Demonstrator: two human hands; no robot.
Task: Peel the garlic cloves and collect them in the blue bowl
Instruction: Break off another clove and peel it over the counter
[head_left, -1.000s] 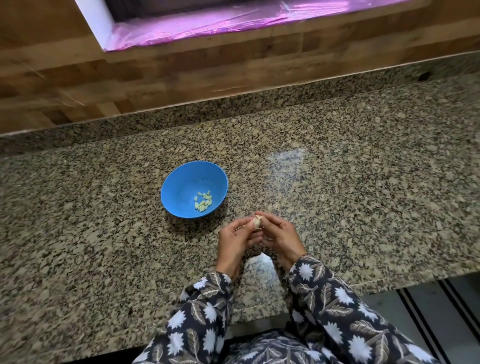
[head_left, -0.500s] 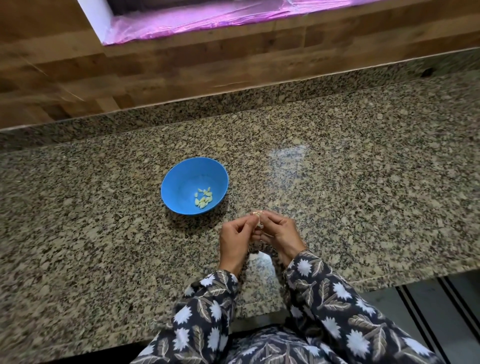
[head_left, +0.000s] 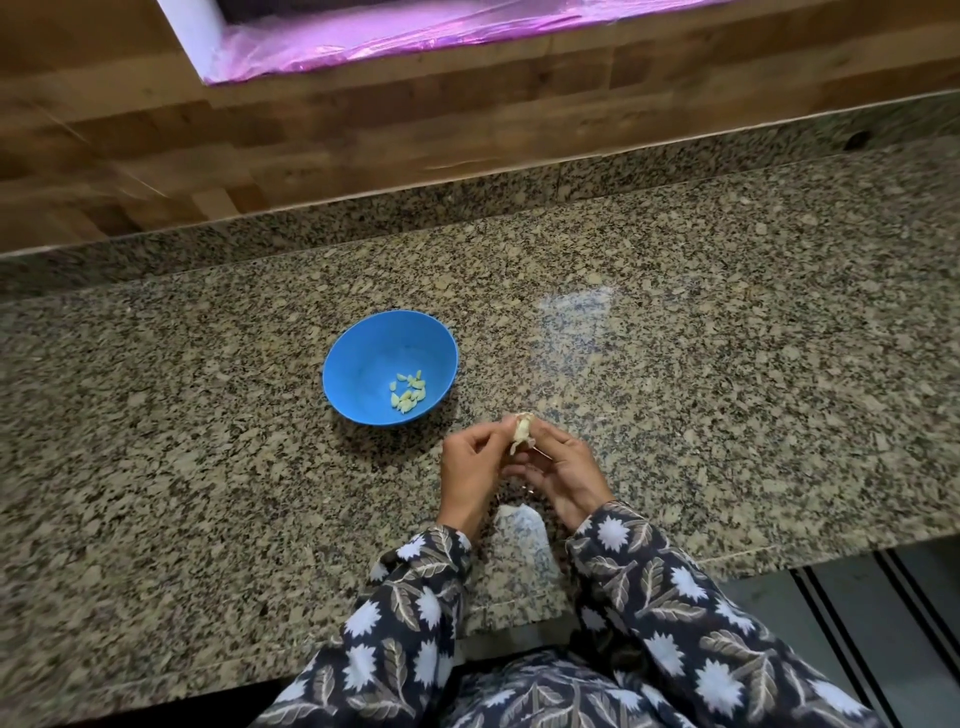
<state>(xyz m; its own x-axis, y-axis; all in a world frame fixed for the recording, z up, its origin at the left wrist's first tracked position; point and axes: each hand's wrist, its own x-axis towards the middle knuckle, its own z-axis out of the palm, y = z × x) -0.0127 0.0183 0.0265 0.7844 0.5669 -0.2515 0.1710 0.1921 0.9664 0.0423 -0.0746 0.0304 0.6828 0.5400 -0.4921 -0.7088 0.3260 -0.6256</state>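
Some peeled cloves (head_left: 409, 392) lie in the blue bowl (head_left: 363, 332), at the middle of the counter (head_left: 727, 364). Near the front edge my left hand (head_left: 470, 470) and right hand (head_left: 563, 475) are together, both pinching one garlic clove (head_left: 521, 428), its skin half loose. It is not yet fully peeled, I think.

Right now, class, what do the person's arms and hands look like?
Both arms wear long dark navy sleeves printed with white flowers and grey-brown leaves: the left sleeve and the right sleeve reach the wrists. The left hand and right hand are bare, without gloves.
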